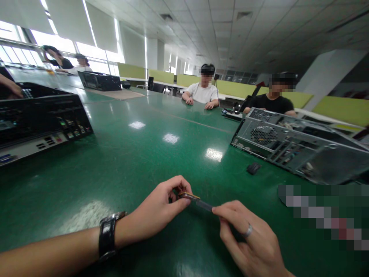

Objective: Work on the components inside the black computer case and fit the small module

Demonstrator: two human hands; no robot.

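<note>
Over the glossy green tabletop — computer cases either side, lime partitions beyond — the left hand pinches a small yellow-edged piece, the right hand a grey strip meeting its end.

We cannot see the far end of the thin, gold-edged flat piece, hidden within the curled fingers of the left hand. Fingertips of the right hand cover one end of the flat, dark grey strip. Picture edges cost us parts of the black metal computer case at left and the silver-grey metal computer case at right. The small black object, perhaps plastic, is too blurred for us to identify.
</note>
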